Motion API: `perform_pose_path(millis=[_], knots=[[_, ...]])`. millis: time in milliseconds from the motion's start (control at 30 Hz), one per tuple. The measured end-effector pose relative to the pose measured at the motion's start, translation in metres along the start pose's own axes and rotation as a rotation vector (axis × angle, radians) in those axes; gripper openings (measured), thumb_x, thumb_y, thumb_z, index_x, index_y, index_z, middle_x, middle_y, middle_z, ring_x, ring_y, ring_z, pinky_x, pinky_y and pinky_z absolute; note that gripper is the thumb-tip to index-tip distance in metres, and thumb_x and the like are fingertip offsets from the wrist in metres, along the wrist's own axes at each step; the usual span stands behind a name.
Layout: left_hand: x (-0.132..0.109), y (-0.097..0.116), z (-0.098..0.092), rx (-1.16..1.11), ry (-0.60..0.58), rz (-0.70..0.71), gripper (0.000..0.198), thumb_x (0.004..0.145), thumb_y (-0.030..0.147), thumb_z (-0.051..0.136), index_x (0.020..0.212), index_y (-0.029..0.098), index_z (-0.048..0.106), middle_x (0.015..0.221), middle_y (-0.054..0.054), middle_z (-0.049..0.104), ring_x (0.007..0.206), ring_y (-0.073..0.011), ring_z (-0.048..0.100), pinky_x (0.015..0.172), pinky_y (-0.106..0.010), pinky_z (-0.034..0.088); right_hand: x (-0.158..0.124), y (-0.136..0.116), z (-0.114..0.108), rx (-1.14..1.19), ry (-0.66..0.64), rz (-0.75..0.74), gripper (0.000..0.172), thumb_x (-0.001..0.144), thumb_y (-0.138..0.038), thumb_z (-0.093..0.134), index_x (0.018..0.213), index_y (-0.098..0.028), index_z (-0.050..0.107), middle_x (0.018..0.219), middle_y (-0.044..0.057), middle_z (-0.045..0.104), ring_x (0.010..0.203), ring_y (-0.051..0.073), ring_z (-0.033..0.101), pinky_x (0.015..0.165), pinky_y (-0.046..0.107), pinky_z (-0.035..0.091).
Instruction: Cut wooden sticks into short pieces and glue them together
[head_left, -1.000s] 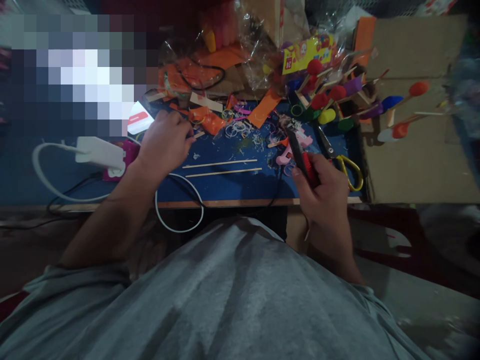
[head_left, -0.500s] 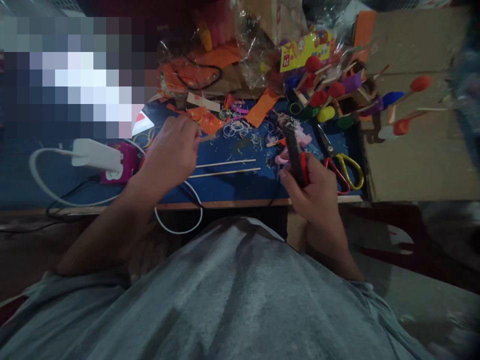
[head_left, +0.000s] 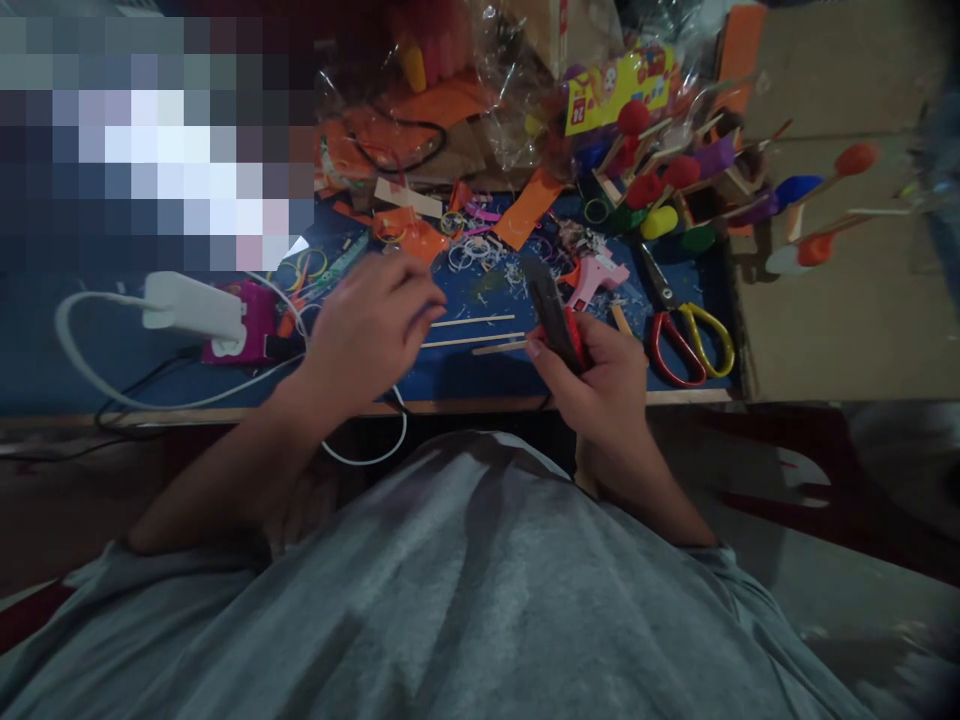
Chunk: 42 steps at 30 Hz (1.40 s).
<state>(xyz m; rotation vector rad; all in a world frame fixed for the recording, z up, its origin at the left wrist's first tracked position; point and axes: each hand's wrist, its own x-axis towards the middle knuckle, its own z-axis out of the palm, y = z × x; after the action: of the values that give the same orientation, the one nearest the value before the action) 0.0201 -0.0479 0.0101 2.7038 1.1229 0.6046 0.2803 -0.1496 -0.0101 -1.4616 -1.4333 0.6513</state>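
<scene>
1. Head view: gripped red-handled tool point(head_left: 559, 325) in right hand point(head_left: 600, 385), fingers clamped round its handles, just left of the scissors point(head_left: 690, 340), over the near edge of the blue worktop point(head_left: 465, 380).
2. Hovered left hand point(head_left: 371, 325) well left of the scissors, low over the worktop. Fingers loosely curled and blurred; could not tell whether pinched on anything.
3. Noted two thin wooden sticks point(head_left: 469, 321) lying flat, left of the scissors and between the two hands. Noted a shorter stick point(head_left: 499, 348) left of the scissors too, just beside the tool's dark head.
4. Judged the tool stiff, metal and weighty for its size, with a biting end. Best taken by the red handles, well back from the head.
5. Judged the sticks very light, stiff yet brittle, apt to roll or snap. Best pinched close to the working spot, not at a far end.
6. Spotted pink glue gun point(head_left: 596, 280) behind and left of the scissors, with loose rubber bands point(head_left: 469, 255) and shavings further left.
</scene>
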Motion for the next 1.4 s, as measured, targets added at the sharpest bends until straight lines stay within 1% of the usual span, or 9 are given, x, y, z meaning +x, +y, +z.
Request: perform_pose_path(millis=[133, 233, 333, 433, 533, 833, 1000, 1200, 1400], knots=[[0.005, -0.037, -0.003, 0.236, 0.008, -0.130, 0.028, 0.117, 0.045, 0.060, 0.122, 0.026, 0.080, 0.129, -0.010, 0.076, 0.120, -0.0302, 0.068, 0.103, -0.055, 0.060, -0.003, 0.006, -0.009, -0.077, 0.039, 0.038, 0.018, 0.094, -0.035, 0.074, 0.080, -0.024, 0.070, 0.067, -0.003, 0.062, 0.061, 0.015, 0.051, 0.060, 0.031, 0.040], [0.006, -0.045, -0.006, 0.312, -0.055, -0.208, 0.039, 0.119, 0.046, 0.049, 0.128, 0.025, 0.081, 0.134, -0.012, 0.073, 0.125, -0.0315, 0.067, 0.102, -0.057, 0.058, -0.008, 0.010, -0.010, -0.155, 0.056, 0.089, 0.024, 0.093, -0.038, 0.074, 0.075, -0.024, 0.065, 0.064, -0.004, 0.057, 0.059, 0.014, 0.047, 0.060, 0.032, 0.037], [0.005, -0.033, -0.005, 0.278, -0.104, -0.216, 0.038, 0.119, 0.048, 0.050, 0.122, 0.024, 0.080, 0.129, -0.013, 0.073, 0.124, -0.0322, 0.069, 0.101, -0.055, 0.058, -0.011, 0.010, -0.009, -0.164, 0.052, 0.139, 0.022, 0.091, -0.038, 0.074, 0.076, -0.024, 0.066, 0.065, -0.004, 0.062, 0.060, 0.014, 0.051, 0.061, 0.032, 0.041], [0.000, -0.012, 0.004, 0.128, -0.184, -0.053, 0.026, 0.115, 0.041, 0.060, 0.107, 0.023, 0.077, 0.120, -0.010, 0.076, 0.116, -0.0298, 0.072, 0.100, -0.048, 0.061, -0.011, 0.008, -0.010, -0.172, 0.054, 0.157, 0.019, 0.089, -0.037, 0.074, 0.076, -0.024, 0.069, 0.065, -0.003, 0.064, 0.060, 0.015, 0.053, 0.061, 0.031, 0.042], [-0.007, 0.003, 0.018, 0.091, -0.286, 0.053, 0.019, 0.112, 0.032, 0.065, 0.112, 0.019, 0.078, 0.116, -0.012, 0.077, 0.108, -0.0320, 0.073, 0.097, -0.048, 0.062, -0.011, 0.008, -0.015, -0.208, 0.069, 0.156, 0.014, 0.087, -0.036, 0.076, 0.080, -0.023, 0.075, 0.065, -0.003, 0.067, 0.060, 0.015, 0.054, 0.061, 0.031, 0.043], [-0.014, 0.002, 0.039, 0.159, -0.203, 0.070, 0.027, 0.115, 0.024, 0.059, 0.108, 0.016, 0.084, 0.116, -0.013, 0.080, 0.106, -0.0318, 0.072, 0.092, -0.048, 0.059, -0.016, 0.009, -0.002, -0.222, -0.075, 0.154, 0.021, 0.092, -0.040, 0.074, 0.078, -0.023, 0.071, 0.070, 0.002, 0.075, 0.062, 0.019, 0.064, 0.061, 0.032, 0.042], [-0.027, 0.004, 0.032, 0.222, -0.161, 0.017, 0.023, 0.115, 0.021, 0.058, 0.108, 0.019, 0.079, 0.115, -0.012, 0.080, 0.109, -0.0339, 0.071, 0.091, -0.052, 0.054, -0.018, 0.008, 0.005, -0.230, -0.146, 0.153, 0.022, 0.093, -0.040, 0.075, 0.079, -0.023, 0.071, 0.069, 0.001, 0.072, 0.062, 0.017, 0.062, 0.060, 0.030, 0.039], [-0.043, 0.002, 0.019, 0.156, -0.167, -0.055, 0.024, 0.115, 0.025, 0.056, 0.108, 0.025, 0.079, 0.113, -0.011, 0.081, 0.109, -0.0341, 0.070, 0.094, -0.055, 0.053, -0.015, 0.010, 0.012, -0.307, -0.266, 0.084, 0.034, 0.092, -0.032, 0.080, 0.072, -0.026, 0.052, 0.063, -0.003, 0.059, 0.059, 0.016, 0.050, 0.062, 0.031, 0.033], [-0.044, 0.013, 0.024, 0.033, -0.178, -0.016, 0.026, 0.114, 0.033, 0.065, 0.127, 0.020, 0.083, 0.121, -0.013, 0.081, 0.114, -0.0359, 0.071, 0.099, -0.055, 0.056, -0.013, 0.010, 0.020, -0.342, -0.285, -0.009, 0.025, 0.095, -0.021, 0.078, 0.081, -0.026, 0.058, 0.083, 0.002, 0.068, 0.078, 0.021, 0.063, 0.071, 0.033, 0.042]])
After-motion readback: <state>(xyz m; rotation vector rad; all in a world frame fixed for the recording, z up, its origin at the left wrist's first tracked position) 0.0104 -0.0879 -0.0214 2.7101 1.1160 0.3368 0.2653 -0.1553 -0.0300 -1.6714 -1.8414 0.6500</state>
